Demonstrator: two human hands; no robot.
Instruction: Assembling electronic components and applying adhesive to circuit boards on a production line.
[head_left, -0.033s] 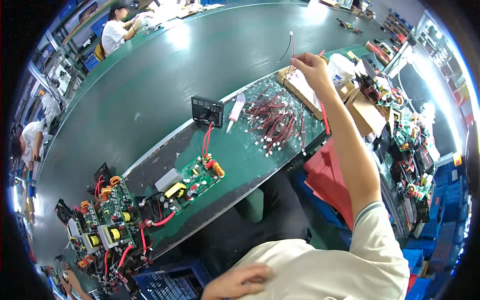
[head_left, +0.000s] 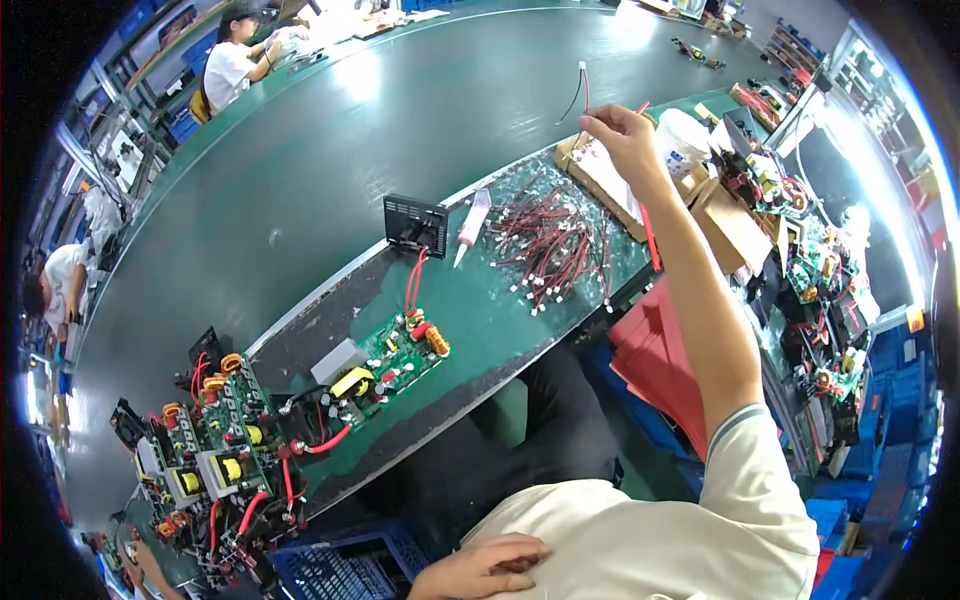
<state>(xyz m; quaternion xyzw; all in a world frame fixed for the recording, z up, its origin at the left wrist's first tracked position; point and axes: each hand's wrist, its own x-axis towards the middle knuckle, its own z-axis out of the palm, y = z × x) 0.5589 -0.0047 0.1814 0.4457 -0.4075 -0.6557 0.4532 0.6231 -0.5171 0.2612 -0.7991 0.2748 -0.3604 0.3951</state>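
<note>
Beyond the green circuit board (head_left: 392, 362) on the surface (head_left: 480, 300), in the head view, the person's right hand (head_left: 622, 135) was raised above the far edge, its fingers (head_left: 603, 122) pinched on a thin red-and-black wire lead (head_left: 581, 90) that stood up from the grip, its white end hanging free. Between the board and that hand lay a loose heap of similar red leads (head_left: 548, 240), with a white glue tube (head_left: 471, 222) just beside it and a small black panel (head_left: 415, 222) wired to the board. The left hand (head_left: 480, 568) rested near the person's lap, well short of the board, fingers loosely curled and holding nothing. Held only by the fingertips, the lead could probably have slipped and dropped back into the heap, or its dangling end could have snagged other leads and dragged them off the surface.
</note>
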